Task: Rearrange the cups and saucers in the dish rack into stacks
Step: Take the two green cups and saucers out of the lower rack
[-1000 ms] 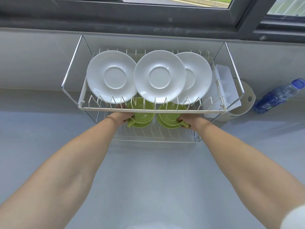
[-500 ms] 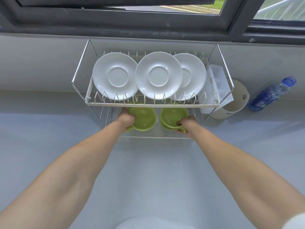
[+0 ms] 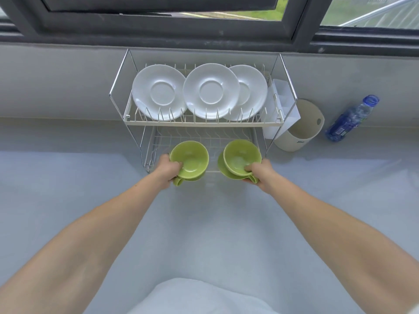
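Near: left hand (image 3: 167, 169) pinches the left green cups (image 3: 190, 159), thumb hooked inside the near rim, other fingers underneath and hidden. It looks like two nested cups, with a handle poking out below. Right hand (image 3: 260, 174) holds the right green cups (image 3: 240, 155) the same way, a digit over the rim and the rest curled under by the handle. This pair is clearly two cups, the upper one sitting skewed in the lower. Both pairs hover at the front edge of the lower tier (image 3: 204, 137) of the dish rack (image 3: 204, 124), above the grey countertop (image 3: 204, 211).

Step, as I judge it: merging the cups into one stack. Best to set one pair flat on the wire first, square up the skewed pair, then lower it straight in with handles aligned. Glaze is slippery, so keep the thumbs hooked until seated, and stay clear of the upper rail.

Further back: three white saucers (image 3: 210, 91) stand on edge in the top tier, not yet stacked. White cutlery holder (image 3: 283, 103) hangs on the rack's right end.

Writing: beige container (image 3: 301, 128) has a small mark, unreadable. Blue water bottle (image 3: 349, 118) has a label too small to read.
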